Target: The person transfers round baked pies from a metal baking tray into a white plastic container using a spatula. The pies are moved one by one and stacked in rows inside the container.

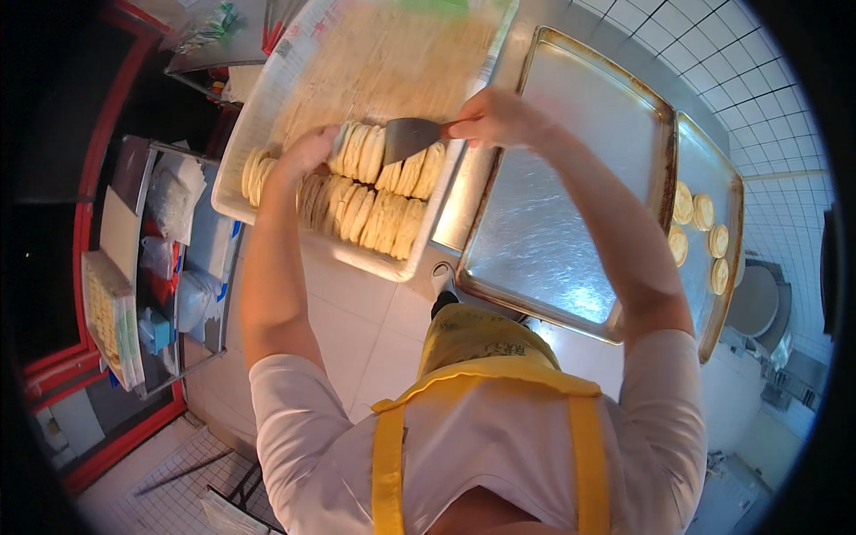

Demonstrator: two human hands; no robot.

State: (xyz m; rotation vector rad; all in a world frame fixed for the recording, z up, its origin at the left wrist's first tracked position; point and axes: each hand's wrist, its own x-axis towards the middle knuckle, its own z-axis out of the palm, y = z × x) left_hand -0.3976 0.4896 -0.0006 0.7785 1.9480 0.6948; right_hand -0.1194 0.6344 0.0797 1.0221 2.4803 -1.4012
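My right hand (498, 120) grips a scraper by its reddish handle. The wide dark blade of the scraper (409, 139) stands in the upper row of round flatbreads (358, 152), with breads on both sides of it. Against the left end of that row rests my left hand (313, 152), its fingers partly hidden. A second row of flatbreads (381, 221) stands on edge along the near side of the white plastic crate (391, 267). Beyond the upper row, the crate's wooden-looking bottom (394, 67) shows.
Right of the crate lies a large metal baking tray (568, 180) with browned rims. Another tray (709, 160) beside it carries several round breads (703, 212). A shelf rack (224, 287) with bags and boxes stands at the left. Tiled wall (709, 40) borders the right.
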